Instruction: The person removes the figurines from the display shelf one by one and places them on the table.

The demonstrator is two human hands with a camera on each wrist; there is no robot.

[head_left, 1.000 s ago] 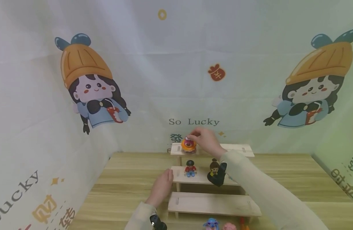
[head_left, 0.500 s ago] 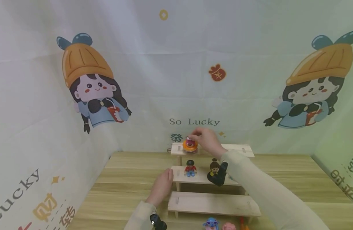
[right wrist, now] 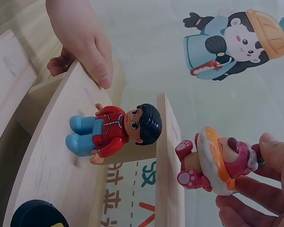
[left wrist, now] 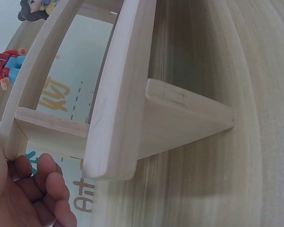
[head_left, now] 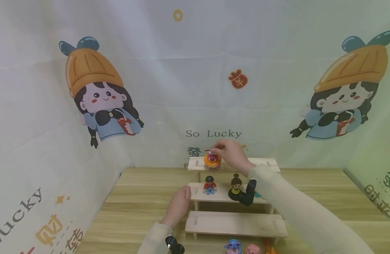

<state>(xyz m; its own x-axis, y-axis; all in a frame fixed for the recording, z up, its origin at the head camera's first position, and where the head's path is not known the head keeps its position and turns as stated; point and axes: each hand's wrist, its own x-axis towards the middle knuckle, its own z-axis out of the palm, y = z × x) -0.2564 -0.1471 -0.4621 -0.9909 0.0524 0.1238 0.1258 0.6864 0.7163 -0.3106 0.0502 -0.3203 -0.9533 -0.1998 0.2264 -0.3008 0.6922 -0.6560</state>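
My right hand [head_left: 231,155] pinches the head of a pink bear figurine [right wrist: 215,161] wearing an orange-and-white ring. The figurine is at the left part of the top tier [head_left: 261,163] of a wooden stepped stand, its feet close against the board. Lower left, my left hand [head_left: 179,204] grips the left end of the middle tier [right wrist: 52,165], thumb on top and fingers underneath. On that tier sits a toy figure in a red jacket [right wrist: 111,130]. To its right is a toy figure with a hair bun [head_left: 236,183], partly hidden by the black wrist camera.
The lowest tier [head_left: 236,224] stands in front. Before it are a blue figurine [head_left: 233,246], a pink figurine [head_left: 253,249] and an orange thing [head_left: 271,249], cut off by the view's edge. Printed cloth [head_left: 182,88] hangs behind the wooden tabletop [head_left: 134,197].
My right hand has shifted slightly right along the top tier with the bear figurine. The left hand stays on the middle tier's end.
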